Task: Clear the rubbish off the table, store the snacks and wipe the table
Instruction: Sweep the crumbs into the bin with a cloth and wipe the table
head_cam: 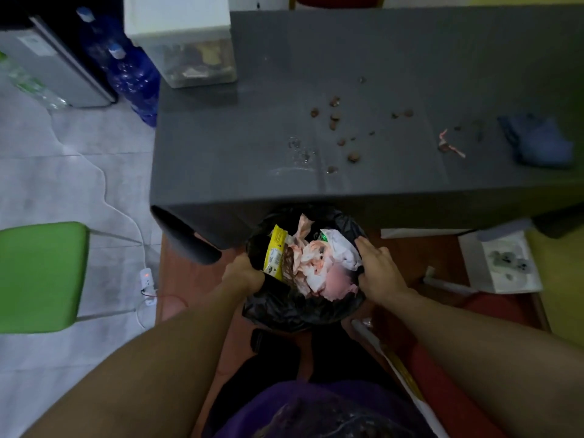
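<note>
A bin lined with a black bag (pixel 294 311) stands on the floor just below the near edge of the grey table (pixel 227 153). It holds a yellow wrapper (pixel 275 254) and crumpled white and pink paper (pixel 319 263). My left hand (pixel 243 276) grips the bag's left rim. My right hand (pixel 379 270) lies on the right rim with fingers fairly straight. Brown snack pieces (pixel 335 116) and crumbs are scattered over the tabletop, next to a wet patch (pixel 298 151) and a pink-white scrap (pixel 450 145). A blue cloth (pixel 540 140) lies at the table's right end.
A clear container with a white lid (pixel 192 42) stands on the table's far left corner. Blue water bottles (pixel 132 74) and a dark appliance (pixel 60 67) are on the floor at left. A green chair (pixel 41 276) and a power strip (pixel 147 279) are nearer. White boxes (pixel 499 263) lie at right.
</note>
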